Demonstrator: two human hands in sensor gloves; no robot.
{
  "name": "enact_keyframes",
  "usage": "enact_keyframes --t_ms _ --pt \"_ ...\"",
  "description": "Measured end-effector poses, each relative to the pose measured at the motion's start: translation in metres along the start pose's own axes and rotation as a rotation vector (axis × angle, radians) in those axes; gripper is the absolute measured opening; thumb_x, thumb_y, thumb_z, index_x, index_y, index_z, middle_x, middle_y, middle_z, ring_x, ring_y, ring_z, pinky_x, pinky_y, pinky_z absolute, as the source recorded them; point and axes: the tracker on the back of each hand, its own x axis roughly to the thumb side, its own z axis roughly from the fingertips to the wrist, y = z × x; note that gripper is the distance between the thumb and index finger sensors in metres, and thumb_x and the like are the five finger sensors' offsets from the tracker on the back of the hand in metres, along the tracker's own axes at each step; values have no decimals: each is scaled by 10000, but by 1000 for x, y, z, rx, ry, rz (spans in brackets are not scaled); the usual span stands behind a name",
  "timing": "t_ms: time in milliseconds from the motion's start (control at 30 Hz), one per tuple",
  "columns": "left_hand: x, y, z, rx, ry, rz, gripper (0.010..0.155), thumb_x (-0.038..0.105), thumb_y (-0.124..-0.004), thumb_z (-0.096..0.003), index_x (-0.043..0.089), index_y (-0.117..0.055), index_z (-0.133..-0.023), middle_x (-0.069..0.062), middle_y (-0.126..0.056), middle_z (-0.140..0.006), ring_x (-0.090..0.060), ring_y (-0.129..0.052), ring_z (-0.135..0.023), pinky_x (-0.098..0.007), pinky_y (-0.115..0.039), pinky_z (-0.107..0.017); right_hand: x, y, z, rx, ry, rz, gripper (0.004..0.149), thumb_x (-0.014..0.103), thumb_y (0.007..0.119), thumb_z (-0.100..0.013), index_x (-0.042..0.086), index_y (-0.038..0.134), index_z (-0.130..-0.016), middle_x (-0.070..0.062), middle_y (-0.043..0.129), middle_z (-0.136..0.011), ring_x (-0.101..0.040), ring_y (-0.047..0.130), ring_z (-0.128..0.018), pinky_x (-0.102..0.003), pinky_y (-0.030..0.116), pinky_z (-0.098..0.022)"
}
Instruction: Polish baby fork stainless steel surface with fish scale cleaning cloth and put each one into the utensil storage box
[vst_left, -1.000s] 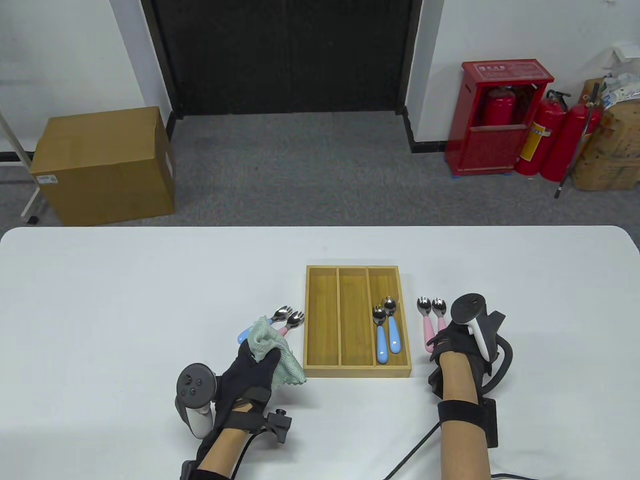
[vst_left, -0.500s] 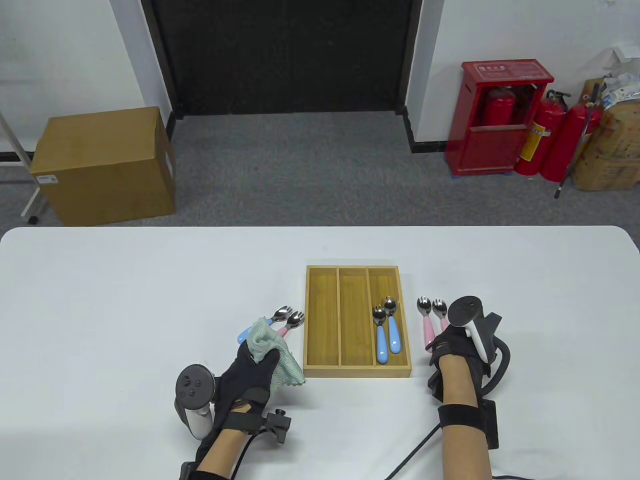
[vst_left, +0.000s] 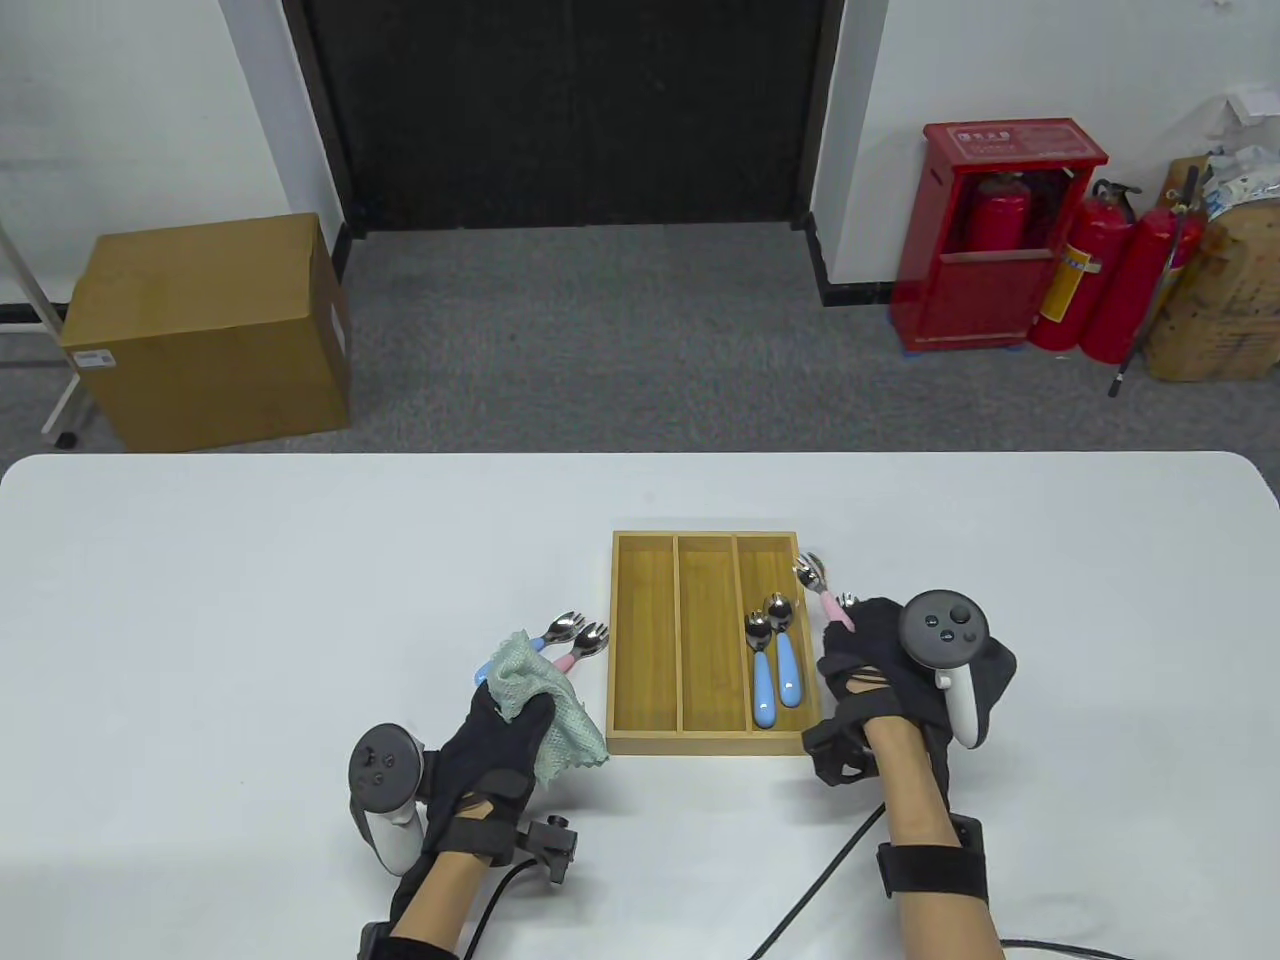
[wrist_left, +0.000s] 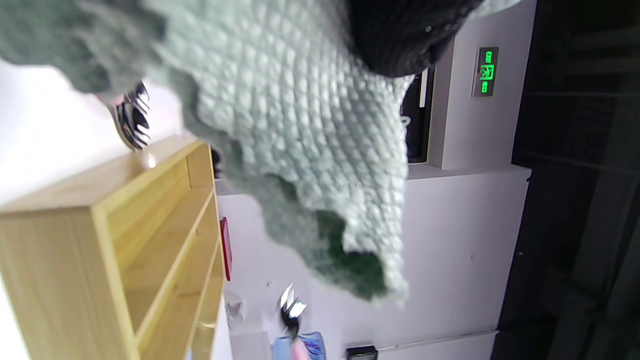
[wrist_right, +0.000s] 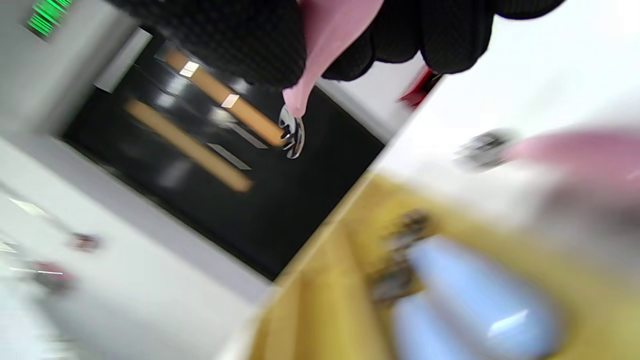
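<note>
My right hand (vst_left: 868, 655) grips a pink-handled baby fork (vst_left: 822, 590) by its handle. It is raised beside the wooden storage box (vst_left: 715, 743), and its steel head points over the box's far right corner. In the right wrist view the pink fork (wrist_right: 325, 40) sticks out from my curled fingers. Two blue-handled forks (vst_left: 775, 665) lie in the box's right compartment. Another fork's head (vst_left: 849, 600) peeks out from behind my right hand. My left hand (vst_left: 495, 735) holds the green cleaning cloth (vst_left: 545, 705), left of the box. A blue fork (vst_left: 555, 633) and a pink fork (vst_left: 585, 642) lie just past the cloth.
The box's left and middle compartments (vst_left: 675, 630) hold nothing. Cables trail from both wrists towards the table's near edge. In the left wrist view the cloth (wrist_left: 300, 130) hangs over the box wall (wrist_left: 60, 270). A cardboard carton and red fire extinguishers stand on the floor beyond the table.
My right hand has picked one pink fork up off the table and swung left towards the box, rolling so its tracker faces up. My left hand and the cloth barely moved.
</note>
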Motion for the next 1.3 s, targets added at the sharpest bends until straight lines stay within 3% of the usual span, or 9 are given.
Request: enact_keyframes --t_ms 233,467,667,833,1033,1300 --pt "-7 -3 -1 -90 15 164 545 507 -702 -546 202 -634 -993 -19 -936 -776 -232 -1006 -633 -540 -709 -629 39 55 58 290 -179 -408 438 288 798 -426 86 791 -815 -301 772 -859 -514 848 -680 -696 647 -510" --pt "-11 -10 0 -159 23 238 621 595 -651 -552 191 -611 -1022 -35 -918 -822 -267 -983 -683 -561 -681 -643 40 90 81 368 -250 -342 437 299 808 -415 93 812 -800 -289 861 -770 -453 949 -561 -643 740 -440" --pt "-13 -24 1 -302 45 286 707 681 -604 -552 187 -569 -1057 -67 -850 -917 -311 -917 -786 -591 -610 -678 43 114 94 498 -293 -281 438 299 816 -405 89 828 -790 -283 917 -668 -391 999 -433 -607 786 -372" --pt "-12 -38 4 -402 86 313 810 757 -692 -515 182 -543 -1066 -62 -820 -955 -305 -896 -831 -603 -599 -680 48 132 106 613 -315 -248 461 302 782 -391 71 830 -787 -270 943 -588 -328 1005 -309 -577 807 -312" --pt "-13 -46 9 -458 118 382 687 685 -705 -521 236 -627 -1035 -19 -853 -948 -291 -909 -838 -595 -617 -684 51 136 112 652 -326 -230 466 307 749 -378 69 841 -768 -259 955 -538 -297 991 -237 -563 815 -279" --pt "-10 -47 6 -491 87 383 709 690 -630 -468 260 -650 -1031 -22 -852 -961 -325 -867 -874 -606 -592 -692 45 137 108 683 -309 -271 467 326 749 -390 79 837 -777 -258 957 -540 -298 990 -239 -562 812 -286"
